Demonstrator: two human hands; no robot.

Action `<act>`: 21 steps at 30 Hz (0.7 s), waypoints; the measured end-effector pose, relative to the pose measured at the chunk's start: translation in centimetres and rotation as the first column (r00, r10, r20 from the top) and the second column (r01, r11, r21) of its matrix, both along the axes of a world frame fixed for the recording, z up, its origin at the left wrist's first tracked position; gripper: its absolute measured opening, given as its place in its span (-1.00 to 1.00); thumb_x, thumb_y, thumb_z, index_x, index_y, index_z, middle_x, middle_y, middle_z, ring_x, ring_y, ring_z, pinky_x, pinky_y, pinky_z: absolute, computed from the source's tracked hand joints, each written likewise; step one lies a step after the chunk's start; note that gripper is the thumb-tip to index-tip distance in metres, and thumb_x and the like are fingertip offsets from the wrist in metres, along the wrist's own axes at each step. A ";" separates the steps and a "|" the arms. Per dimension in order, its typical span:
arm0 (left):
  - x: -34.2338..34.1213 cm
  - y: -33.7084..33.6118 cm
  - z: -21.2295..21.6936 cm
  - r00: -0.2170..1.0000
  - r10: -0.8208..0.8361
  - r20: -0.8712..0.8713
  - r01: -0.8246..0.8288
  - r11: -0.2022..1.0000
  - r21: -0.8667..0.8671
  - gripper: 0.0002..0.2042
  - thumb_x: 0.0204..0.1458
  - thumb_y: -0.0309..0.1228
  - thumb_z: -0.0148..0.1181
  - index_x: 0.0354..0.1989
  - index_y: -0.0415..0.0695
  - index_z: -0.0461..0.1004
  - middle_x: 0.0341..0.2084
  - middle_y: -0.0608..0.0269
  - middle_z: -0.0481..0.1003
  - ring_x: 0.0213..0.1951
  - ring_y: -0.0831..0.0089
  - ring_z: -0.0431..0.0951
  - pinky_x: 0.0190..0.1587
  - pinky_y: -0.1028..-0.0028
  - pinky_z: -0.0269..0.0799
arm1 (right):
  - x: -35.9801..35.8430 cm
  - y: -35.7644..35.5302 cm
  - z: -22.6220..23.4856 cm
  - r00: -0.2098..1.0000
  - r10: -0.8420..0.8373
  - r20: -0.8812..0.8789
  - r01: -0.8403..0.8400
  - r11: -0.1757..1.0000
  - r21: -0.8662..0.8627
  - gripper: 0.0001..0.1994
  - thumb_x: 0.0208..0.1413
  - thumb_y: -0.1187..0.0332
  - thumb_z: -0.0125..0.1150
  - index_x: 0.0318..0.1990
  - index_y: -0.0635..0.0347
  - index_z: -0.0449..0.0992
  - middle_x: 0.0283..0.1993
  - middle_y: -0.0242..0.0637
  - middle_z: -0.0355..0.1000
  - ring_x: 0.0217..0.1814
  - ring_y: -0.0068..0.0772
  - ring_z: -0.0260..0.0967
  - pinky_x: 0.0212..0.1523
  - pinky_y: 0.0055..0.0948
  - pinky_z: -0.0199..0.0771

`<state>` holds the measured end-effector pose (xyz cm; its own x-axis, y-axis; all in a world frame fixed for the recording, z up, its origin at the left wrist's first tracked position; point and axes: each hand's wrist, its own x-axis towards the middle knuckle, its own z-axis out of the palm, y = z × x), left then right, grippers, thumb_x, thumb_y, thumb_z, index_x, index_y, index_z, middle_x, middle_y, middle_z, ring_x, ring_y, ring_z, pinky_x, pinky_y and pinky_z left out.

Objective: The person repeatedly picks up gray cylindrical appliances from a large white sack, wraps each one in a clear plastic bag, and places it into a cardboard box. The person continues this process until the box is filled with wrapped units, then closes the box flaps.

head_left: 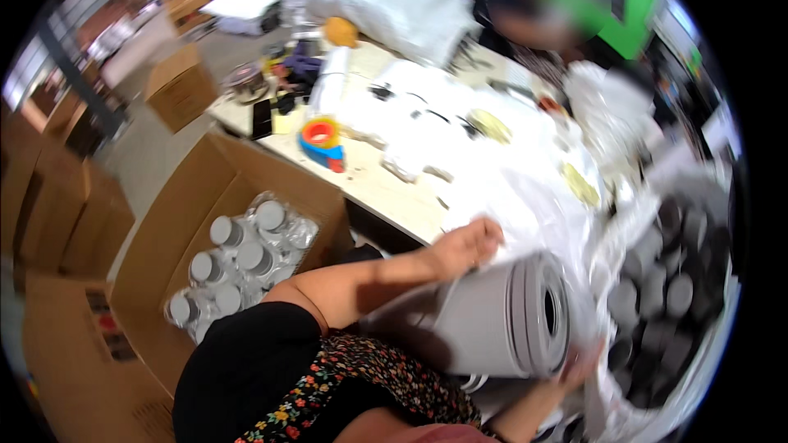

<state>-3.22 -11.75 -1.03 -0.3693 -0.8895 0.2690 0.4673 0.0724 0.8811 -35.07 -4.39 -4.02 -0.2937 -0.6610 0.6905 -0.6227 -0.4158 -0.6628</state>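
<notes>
A large grey cylindrical container (484,324) lies tilted across my lap, its ringed end with a dark round hole facing right. My left hand (469,248) is just above its upper side, fingers curled together against white plastic; what they pinch, if anything, is hidden. At the container's lower right end is my right hand (581,365), touching thin clear film beside the rim; its fingers are blurred. White plastic sheeting (525,205) spreads over the table behind the container.
On my left stands an open cardboard box (283,168) holding several film-wrapped, grey-lidded containers (254,258). To the right, a plastic-lined bin holds many grey caps (652,291). A tape dispenser (322,143) sits on the table (386,201). Another person (550,8) is across it.
</notes>
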 end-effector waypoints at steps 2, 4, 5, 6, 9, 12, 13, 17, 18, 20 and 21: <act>-0.7 1.2 0.0 0.946 0.304 0.111 -0.283 0.944 -0.168 -0.85 0.20 -0.34 -0.09 -0.22 -0.16 0.28 -0.50 0.37 0.29 -0.43 0.59 0.27 -0.30 0.59 0.26 | 1.6 3.8 3.8 0.746 0.588 0.313 -0.657 0.728 0.199 -0.64 -0.05 0.22 0.12 -0.23 0.39 0.41 -0.30 0.00 0.47 -0.42 -0.33 0.44 -0.30 -0.42 0.44; 1.1 2.5 -2.4 0.844 0.489 0.222 -0.454 0.870 -0.190 -0.85 0.19 -0.34 -0.10 -0.27 -0.16 0.31 -0.51 0.30 0.31 -0.42 0.52 0.30 -0.29 0.54 0.28 | 1.0 4.9 4.2 0.304 0.917 0.259 -0.828 0.120 0.547 -0.77 -0.15 0.36 0.34 -0.35 0.27 0.48 -0.38 -0.27 0.46 -0.50 -0.60 0.37 -0.46 -0.59 0.34; 1.8 2.9 -4.2 0.798 0.519 0.305 -0.474 0.854 -0.213 -0.84 0.19 -0.33 -0.10 -0.28 -0.16 0.32 -0.52 0.26 0.32 -0.42 0.47 0.34 -0.29 0.50 0.30 | 1.3 7.4 1.1 0.622 0.537 0.570 -0.779 0.498 0.380 -0.73 -0.09 0.32 0.31 -0.27 0.23 0.41 -0.47 -0.40 0.36 -0.54 -0.57 0.30 -0.49 -0.61 0.31; 2.9 3.4 -5.6 0.719 0.570 0.397 -0.514 0.821 -0.248 -0.83 0.18 -0.32 -0.10 -0.30 -0.16 0.33 -0.52 0.22 0.34 -0.42 0.42 0.37 -0.29 0.47 0.31 | 4.4 6.7 1.4 0.631 0.384 0.674 -0.669 0.709 0.222 -0.72 -0.06 0.31 0.29 -0.25 0.21 0.37 -0.48 -0.44 0.30 -0.53 -0.58 0.27 -0.48 -0.62 0.30; 8.3 8.1 -10.3 0.449 0.402 0.798 -0.181 0.916 -0.359 -0.80 0.11 -0.25 -0.04 -0.28 -0.11 0.37 -0.46 0.11 0.47 -0.36 0.14 0.49 -0.28 0.28 0.37 | 7.4 9.4 -2.0 0.860 0.355 0.367 -0.503 0.707 0.497 -0.70 -0.01 0.31 0.24 -0.19 0.20 0.29 -0.42 -0.45 0.27 -0.47 -0.57 0.23 -0.40 -0.61 0.31; 9.6 12.1 -11.4 0.441 0.538 0.719 -0.513 0.808 -0.290 -0.78 0.00 -0.42 0.03 -0.17 -0.16 0.38 -0.30 0.11 0.46 -0.18 0.15 0.43 -0.06 0.30 0.30 | 11.1 12.5 -8.9 0.754 0.583 0.304 -0.568 0.344 0.747 -0.81 0.04 0.38 0.13 -0.24 0.31 0.40 -0.48 -0.29 0.37 -0.48 -0.49 0.29 -0.38 -0.46 0.34; 9.2 13.1 -9.6 0.296 0.756 0.584 -0.505 0.643 -0.576 -0.75 -0.03 -0.45 0.04 -0.14 -0.17 0.38 -0.22 0.09 0.44 -0.10 0.14 0.39 0.00 0.28 0.26 | 13.8 12.1 -7.4 0.654 0.692 0.305 -0.655 0.316 0.687 -0.83 0.05 0.37 0.10 -0.28 0.32 0.43 -0.50 -0.23 0.40 -0.48 -0.46 0.32 -0.38 -0.42 0.35; 3.6 14.4 -5.1 0.453 0.597 0.662 -0.065 0.763 -0.643 -0.20 -0.22 0.00 0.26 0.23 -0.02 0.11 0.04 0.08 0.24 0.11 0.10 0.16 0.16 0.14 0.00 | 17.8 9.9 -7.9 0.558 0.578 0.596 -0.576 -0.248 0.779 -0.75 0.11 0.25 0.09 -0.33 0.32 0.46 -0.40 -0.03 0.44 -0.37 -0.23 0.40 -0.26 -0.34 0.36; 2.8 14.5 -6.2 0.294 0.657 0.694 -0.029 0.732 -0.681 -0.21 -0.20 -0.04 0.25 0.26 0.04 0.09 0.00 0.10 0.25 0.09 0.08 0.15 0.14 0.14 0.02 | 20.1 9.9 -5.0 0.367 0.855 0.366 -0.596 -0.086 0.798 -0.79 0.11 0.30 0.09 -0.29 0.29 0.48 -0.35 -0.04 0.45 -0.33 -0.25 0.40 -0.21 -0.38 0.36; 4.8 12.7 -5.1 0.211 0.574 0.791 -0.073 0.816 -0.573 -0.33 -0.19 -0.25 0.24 0.20 0.09 0.19 -0.18 0.09 0.35 -0.12 0.12 0.32 -0.08 0.17 0.27 | 22.9 8.3 -1.1 0.203 0.973 0.109 -0.414 -0.015 0.910 -0.82 0.10 0.37 0.11 -0.20 0.26 0.49 -0.39 -0.25 0.46 -0.35 -0.44 0.36 -0.24 -0.45 0.38; 7.0 12.9 -4.2 0.278 0.670 0.688 -0.359 0.737 -0.572 -0.41 -0.17 -0.26 0.23 0.14 0.05 0.25 -0.20 0.08 0.37 -0.15 0.13 0.35 -0.10 0.19 0.30 | 24.8 8.7 2.3 0.250 0.940 0.233 -0.460 -0.097 0.883 -0.81 0.10 0.39 0.11 -0.17 0.26 0.49 -0.37 -0.33 0.44 -0.34 -0.54 0.33 -0.25 -0.51 0.36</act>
<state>3.81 1.10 -5.19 -0.0230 -0.9267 0.3750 -0.6809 0.2891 0.6728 -10.24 4.30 -1.76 0.8191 -0.4381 -0.3702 -0.5290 -0.3278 -0.7827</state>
